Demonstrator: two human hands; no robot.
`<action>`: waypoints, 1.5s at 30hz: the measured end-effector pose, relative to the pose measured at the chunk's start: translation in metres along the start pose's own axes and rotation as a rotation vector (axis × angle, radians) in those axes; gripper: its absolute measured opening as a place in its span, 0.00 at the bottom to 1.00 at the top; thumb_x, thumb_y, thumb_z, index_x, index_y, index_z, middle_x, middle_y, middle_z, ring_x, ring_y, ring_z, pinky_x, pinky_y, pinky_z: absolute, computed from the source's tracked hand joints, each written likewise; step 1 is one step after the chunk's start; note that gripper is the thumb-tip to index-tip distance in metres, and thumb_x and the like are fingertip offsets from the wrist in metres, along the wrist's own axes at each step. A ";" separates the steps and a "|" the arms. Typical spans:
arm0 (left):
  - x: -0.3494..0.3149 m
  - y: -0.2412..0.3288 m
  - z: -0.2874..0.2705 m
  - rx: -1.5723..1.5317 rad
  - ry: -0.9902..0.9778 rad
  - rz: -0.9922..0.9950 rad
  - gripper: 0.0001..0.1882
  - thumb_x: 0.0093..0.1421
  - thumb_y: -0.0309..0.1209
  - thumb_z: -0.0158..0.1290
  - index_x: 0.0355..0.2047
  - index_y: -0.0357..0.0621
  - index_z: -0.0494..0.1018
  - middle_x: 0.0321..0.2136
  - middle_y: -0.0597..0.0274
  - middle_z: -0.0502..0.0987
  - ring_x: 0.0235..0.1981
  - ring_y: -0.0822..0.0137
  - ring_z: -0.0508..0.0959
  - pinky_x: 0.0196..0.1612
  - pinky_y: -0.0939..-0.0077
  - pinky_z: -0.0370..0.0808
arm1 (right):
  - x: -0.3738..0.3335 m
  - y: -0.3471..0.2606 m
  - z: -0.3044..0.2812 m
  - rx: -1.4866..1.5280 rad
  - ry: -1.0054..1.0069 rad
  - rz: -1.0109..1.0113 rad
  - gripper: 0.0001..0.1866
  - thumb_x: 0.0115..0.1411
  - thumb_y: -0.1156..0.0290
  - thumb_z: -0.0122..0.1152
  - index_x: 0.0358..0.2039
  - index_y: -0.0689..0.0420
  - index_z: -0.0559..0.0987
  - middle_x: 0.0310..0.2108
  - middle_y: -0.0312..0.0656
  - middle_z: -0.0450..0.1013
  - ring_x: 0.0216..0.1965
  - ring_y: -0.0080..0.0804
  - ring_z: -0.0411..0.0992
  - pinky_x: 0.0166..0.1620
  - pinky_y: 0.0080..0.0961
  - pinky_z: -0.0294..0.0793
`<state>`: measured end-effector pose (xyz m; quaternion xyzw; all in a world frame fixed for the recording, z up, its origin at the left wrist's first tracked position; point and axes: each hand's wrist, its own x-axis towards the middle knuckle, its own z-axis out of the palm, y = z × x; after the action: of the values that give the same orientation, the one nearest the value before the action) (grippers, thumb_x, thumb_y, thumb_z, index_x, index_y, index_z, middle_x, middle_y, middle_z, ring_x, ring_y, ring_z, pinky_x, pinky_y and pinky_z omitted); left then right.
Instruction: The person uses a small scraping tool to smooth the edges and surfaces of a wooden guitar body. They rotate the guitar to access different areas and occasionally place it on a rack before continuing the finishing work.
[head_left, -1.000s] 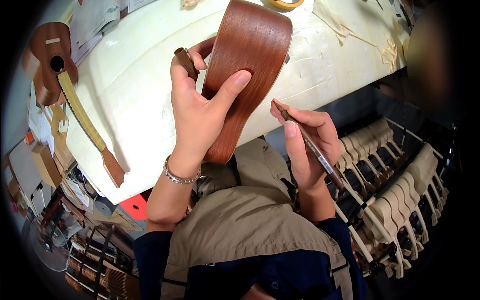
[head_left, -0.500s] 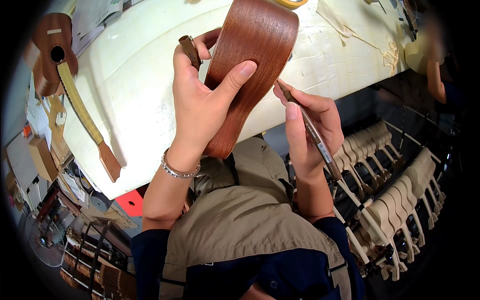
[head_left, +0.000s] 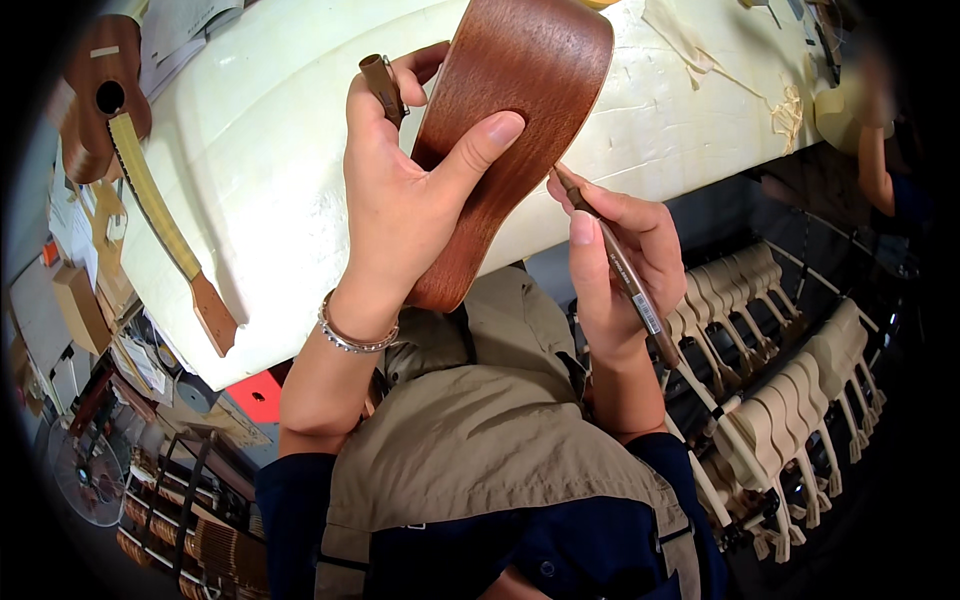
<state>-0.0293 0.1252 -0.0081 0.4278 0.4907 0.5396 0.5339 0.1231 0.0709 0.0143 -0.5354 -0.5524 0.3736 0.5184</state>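
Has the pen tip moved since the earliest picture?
Yes. Against the near edge of the table, the tip of the pen has moved farther in over the tabletop, up to the wooden body.

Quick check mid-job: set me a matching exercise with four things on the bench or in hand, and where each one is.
Things
1. Brown pen
2. Brown pen cap
3. Curved wooden body
4. Neck with a yellow strip

Places
A. Under the left thumb
B. At the left side of the pale table
C. In the right hand, tip at an edge of the wood
D. Tucked by the left index finger, apart from the pen

Pairs: 1-C, 2-D, 3-A, 4-B
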 end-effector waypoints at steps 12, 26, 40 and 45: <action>0.001 -0.001 0.000 -0.032 -0.005 0.015 0.26 0.51 0.31 0.64 0.34 0.43 0.54 0.46 0.44 0.67 0.48 0.62 0.71 0.45 0.72 0.75 | -0.003 0.000 0.001 -0.002 -0.012 0.018 0.10 0.55 0.82 0.58 0.38 0.67 0.73 0.38 0.52 0.76 0.41 0.33 0.76 0.45 0.24 0.74; 0.000 -0.001 0.001 -0.016 0.011 0.025 0.26 0.50 0.32 0.64 0.34 0.43 0.54 0.46 0.43 0.67 0.47 0.62 0.71 0.45 0.71 0.75 | -0.002 0.000 0.002 0.003 0.022 0.015 0.10 0.54 0.81 0.59 0.38 0.67 0.73 0.37 0.52 0.77 0.39 0.31 0.76 0.43 0.22 0.74; -0.003 0.001 0.004 0.009 0.048 0.010 0.25 0.52 0.31 0.63 0.43 0.36 0.60 0.41 0.55 0.72 0.42 0.70 0.73 0.45 0.76 0.72 | -0.020 -0.007 -0.015 0.048 -0.009 0.014 0.09 0.56 0.85 0.54 0.39 0.69 0.70 0.39 0.58 0.74 0.42 0.40 0.75 0.48 0.30 0.73; -0.001 0.004 0.003 0.073 0.052 0.025 0.24 0.51 0.32 0.63 0.39 0.37 0.62 0.38 0.56 0.73 0.39 0.71 0.75 0.43 0.77 0.73 | -0.026 -0.014 -0.018 -0.071 -0.011 0.062 0.08 0.60 0.79 0.48 0.38 0.71 0.69 0.38 0.58 0.73 0.41 0.45 0.75 0.46 0.38 0.76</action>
<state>-0.0268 0.1248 -0.0033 0.4387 0.5184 0.5390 0.4982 0.1347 0.0406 0.0266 -0.5681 -0.5512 0.3727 0.4842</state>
